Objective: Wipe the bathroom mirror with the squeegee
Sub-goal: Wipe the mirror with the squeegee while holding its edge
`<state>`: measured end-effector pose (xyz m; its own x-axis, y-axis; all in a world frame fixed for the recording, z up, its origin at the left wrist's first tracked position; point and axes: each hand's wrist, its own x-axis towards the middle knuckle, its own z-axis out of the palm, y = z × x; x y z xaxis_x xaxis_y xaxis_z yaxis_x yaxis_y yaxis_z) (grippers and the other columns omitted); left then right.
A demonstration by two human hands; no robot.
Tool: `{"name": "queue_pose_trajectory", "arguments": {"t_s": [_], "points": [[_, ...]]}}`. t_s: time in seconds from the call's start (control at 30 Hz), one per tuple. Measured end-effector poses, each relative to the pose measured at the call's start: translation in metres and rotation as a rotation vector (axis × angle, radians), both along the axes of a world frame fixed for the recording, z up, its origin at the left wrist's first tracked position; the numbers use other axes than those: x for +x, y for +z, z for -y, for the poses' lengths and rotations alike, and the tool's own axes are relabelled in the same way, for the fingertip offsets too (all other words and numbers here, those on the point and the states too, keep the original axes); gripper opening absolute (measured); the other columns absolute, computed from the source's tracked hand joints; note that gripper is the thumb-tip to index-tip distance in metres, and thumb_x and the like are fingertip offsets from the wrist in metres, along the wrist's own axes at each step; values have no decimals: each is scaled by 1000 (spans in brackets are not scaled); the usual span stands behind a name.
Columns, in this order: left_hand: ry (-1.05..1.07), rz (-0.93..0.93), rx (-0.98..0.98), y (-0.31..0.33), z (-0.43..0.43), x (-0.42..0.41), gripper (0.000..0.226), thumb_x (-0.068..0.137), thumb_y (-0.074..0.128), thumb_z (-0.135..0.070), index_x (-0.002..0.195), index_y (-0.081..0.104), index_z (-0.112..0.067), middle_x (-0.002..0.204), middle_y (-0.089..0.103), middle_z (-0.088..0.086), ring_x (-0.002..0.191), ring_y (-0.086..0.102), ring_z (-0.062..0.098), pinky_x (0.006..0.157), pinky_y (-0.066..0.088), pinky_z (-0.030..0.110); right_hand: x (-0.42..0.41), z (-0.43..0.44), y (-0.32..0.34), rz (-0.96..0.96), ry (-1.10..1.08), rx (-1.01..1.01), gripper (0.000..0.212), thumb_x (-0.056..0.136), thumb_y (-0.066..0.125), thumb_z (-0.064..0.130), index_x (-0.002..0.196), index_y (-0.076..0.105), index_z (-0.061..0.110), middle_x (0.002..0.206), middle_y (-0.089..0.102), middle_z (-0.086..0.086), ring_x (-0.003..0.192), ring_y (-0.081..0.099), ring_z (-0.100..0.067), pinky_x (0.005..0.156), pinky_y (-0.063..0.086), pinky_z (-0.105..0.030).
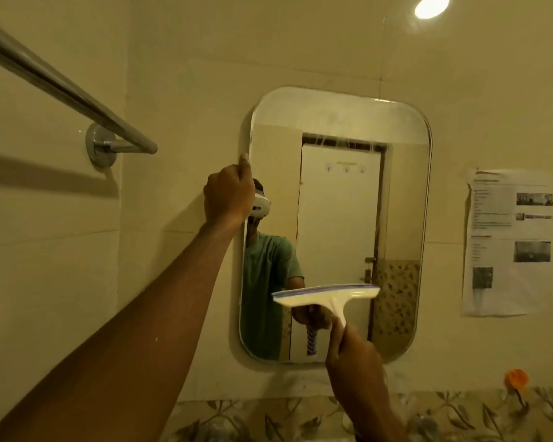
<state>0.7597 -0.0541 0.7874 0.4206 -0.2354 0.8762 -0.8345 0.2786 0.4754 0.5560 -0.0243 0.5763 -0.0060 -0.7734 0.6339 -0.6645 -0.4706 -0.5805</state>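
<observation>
Your right hand [353, 355]: fingers wrapped on squeegee [328, 295] handle, blade low on mirror [339, 193], 6 o'clock. Left hand [227, 196] grips mirror edge at 9 o'clock. Mid-wipe, likely. Next: hold blade flat, even pressure.

The right hand [356, 362] presses the squeegee [328, 296] against the mirror [403, 193]; the left hand [227, 196] grips its edge.

Your left hand [229, 194] reaches far forward on a straight, bare arm, fingers curled, thumb pointing up. Your right hand [353, 355] sits nearer and lower, wrist bent upward, fingers closed in a grip.
</observation>
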Motion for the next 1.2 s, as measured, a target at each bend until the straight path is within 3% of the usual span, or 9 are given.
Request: {"name": "queue_pose_trajectory", "arguments": {"t_s": [0.07,0.17,0.3,0.47,0.6,0.7,0.93,1.07,1.2], "points": [[21,-8,-4,-10,-2,-1,59,103,27,-39,82,68,-2,69,59,5,58,48,14,48,27,18,-2,-4,7,-2,22,-17,35,103,34,34,72,48,30,54,50,11,43,52,-3,38,36,-11],[22,-8,-7,-26,-3,-1,59,103,28,-39,83,69,-2,70,61,6,63,53,17,51,31,22,-5,-3,57,118,109,-225,33,103,37,30,75,52,22,54,48,12,48,55,10,39,37,-7],[47,39,-5,-68,-2,3,57,102,30,-39,81,68,-3,69,65,10,60,59,19,45,31,17,-1,16,103,39,126,-300,32,102,36,39,89,55,16,64,53,12,46,54,0,39,38,-8],[47,-36,37,-101,-6,0,57,103,31,-37,62,59,-8,57,54,6,53,52,21,51,28,26,-6,28,13,-167,122,-229,29,100,44,39,115,58,18,69,58,12,54,59,2,43,45,-13],[34,-116,88,-100,-12,-7,56,102,31,-39,65,59,-10,56,53,1,50,46,10,49,29,24,-38,27,-46,-263,85,-48,27,100,42,41,104,58,19,64,57,9,49,59,-2,44,50,-18],[12,-182,79,-110,-13,-13,52,102,33,-39,64,56,-12,54,49,-3,51,46,6,48,31,20,-59,25,-67,-362,9,21,29,101,37,43,101,55,20,64,58,8,50,56,-3,44,43,-16],[-34,-299,92,-117,-18,-23,53,102,31,-40,82,65,-4,76,61,8,69,55,15,61,42,25,-84,17,-98,-416,7,136,37,101,31,47,96,59,23,71,59,8,54,52,-1,46,33,-15],[-59,-326,112,-118,-22,-23,56,102,30,-40,85,66,-1,78,61,9,75,55,18,65,38,27,-86,6,-102,-467,60,202,35,101,30,49,94,56,26,71,62,7,59,58,-5,54,50,-21],[-83,-325,107,-121,-23,-20,55,102,30,-41,75,61,-5,72,61,10,67,56,19,65,44,31,-65,-3,-66,-480,290,169,24,101,37,47,99,54,30,72,58,9,61,58,-3,55,50,-17]]}}
